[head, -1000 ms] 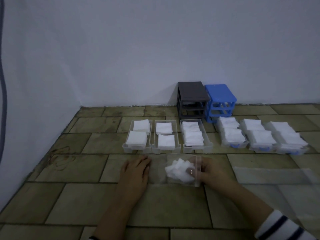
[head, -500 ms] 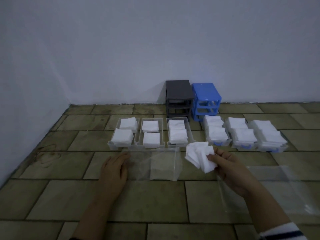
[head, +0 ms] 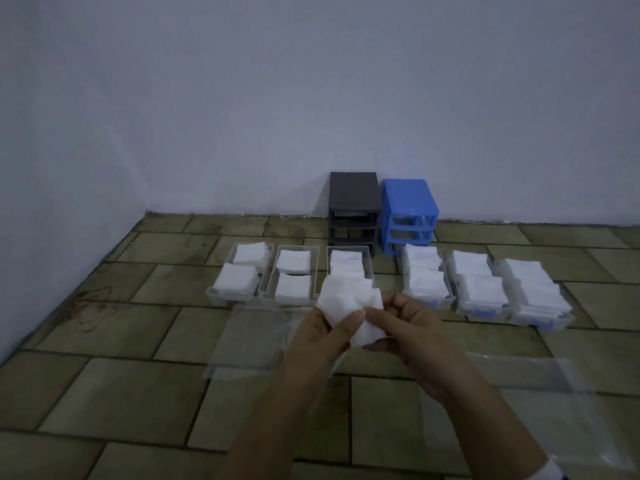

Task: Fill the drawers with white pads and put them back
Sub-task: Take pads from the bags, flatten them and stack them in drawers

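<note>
Both hands hold a bunch of white pads [head: 348, 304] in front of me, above the floor. My left hand [head: 320, 341] grips the bunch from below and my right hand [head: 403, 329] pinches its right side. Behind the bunch lie three clear drawers [head: 268, 287] with white pads in them, the third partly hidden by the bunch. To the right lie three more clear drawers with blue handles [head: 481, 311], heaped with pads. A dark grey drawer frame [head: 353, 211] and a blue drawer frame [head: 408, 216] stand against the wall with open slots.
An empty clear plastic bag [head: 249, 337] lies flat on the tiled floor left of my hands. Another clear plastic sheet [head: 561, 393] lies at the right, near my right arm. Walls close off the back and the left side.
My right hand pulled the pads out of the clear bag and lifted them. My left hand left the bag and came up to grip the bunch too. The bag now lies flat.
</note>
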